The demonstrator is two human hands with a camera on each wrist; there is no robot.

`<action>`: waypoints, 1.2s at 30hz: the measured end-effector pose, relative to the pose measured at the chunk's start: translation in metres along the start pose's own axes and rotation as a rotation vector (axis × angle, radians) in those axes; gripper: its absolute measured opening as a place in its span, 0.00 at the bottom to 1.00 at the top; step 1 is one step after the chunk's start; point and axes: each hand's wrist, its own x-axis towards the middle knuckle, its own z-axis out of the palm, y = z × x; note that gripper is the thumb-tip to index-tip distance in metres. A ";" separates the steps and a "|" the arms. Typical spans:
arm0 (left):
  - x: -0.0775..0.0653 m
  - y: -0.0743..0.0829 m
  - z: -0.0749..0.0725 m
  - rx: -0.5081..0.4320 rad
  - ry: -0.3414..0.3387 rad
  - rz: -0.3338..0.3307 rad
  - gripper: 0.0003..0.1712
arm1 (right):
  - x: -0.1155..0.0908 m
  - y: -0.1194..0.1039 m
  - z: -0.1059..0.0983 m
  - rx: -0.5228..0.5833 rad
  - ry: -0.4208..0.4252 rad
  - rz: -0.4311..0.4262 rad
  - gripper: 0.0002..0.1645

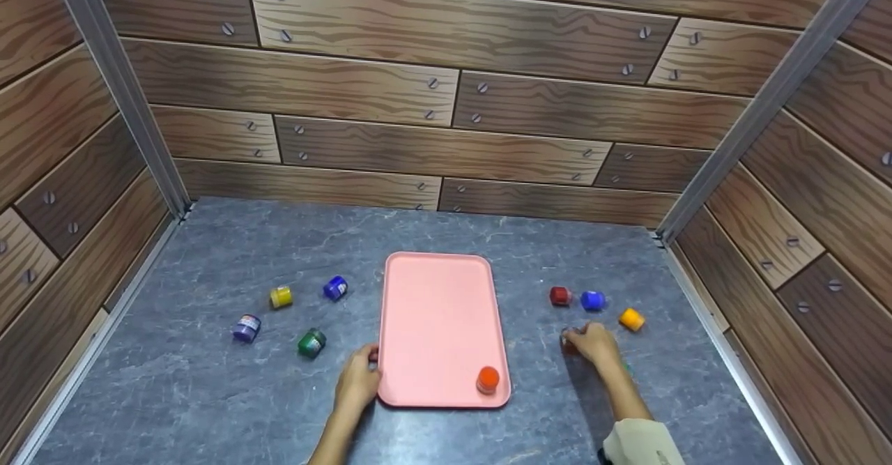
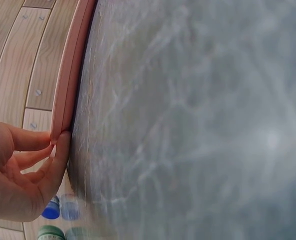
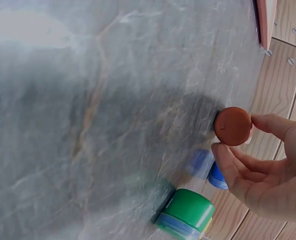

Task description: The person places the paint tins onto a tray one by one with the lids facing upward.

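Observation:
My left hand (image 1: 357, 383) pinches the near left edge of the pink tray (image 1: 439, 332), thumb and fingers at its rim in the left wrist view. On the tray's near right corner stands a small paint jar with an orange-red lid (image 1: 488, 379). To the right of the tray, my right hand (image 1: 594, 343) pinches a small paint jar with a brown lid (image 3: 233, 126) between thumb and fingers, low over the table. Close to that hand in the right wrist view lies a jar with a green lid (image 3: 190, 207), mostly hidden under the forearm in the head view.
Right of the tray lie a dark red jar (image 1: 559, 295), a blue jar (image 1: 593, 300) and a yellow-orange jar (image 1: 632, 319). Left of it are yellow (image 1: 281, 297), blue (image 1: 335, 288), purple (image 1: 247, 328) and green (image 1: 311, 342) jars. Wood-patterned walls (image 1: 446, 88) enclose the grey table.

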 end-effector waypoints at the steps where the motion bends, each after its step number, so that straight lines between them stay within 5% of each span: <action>1: 0.000 0.000 0.000 -0.001 -0.001 0.003 0.22 | 0.000 0.000 0.000 -0.004 -0.006 0.002 0.19; 12: -0.001 0.001 0.000 0.002 -0.008 -0.041 0.23 | 0.000 -0.009 0.004 -0.061 0.021 -0.006 0.19; 25: 0.001 -0.002 0.000 -0.045 0.014 0.059 0.22 | -0.002 -0.016 0.004 -0.048 0.011 0.017 0.15; 36: 0.002 -0.003 -0.002 -0.089 -0.028 0.002 0.24 | -0.006 -0.031 0.001 -0.028 0.006 -0.030 0.16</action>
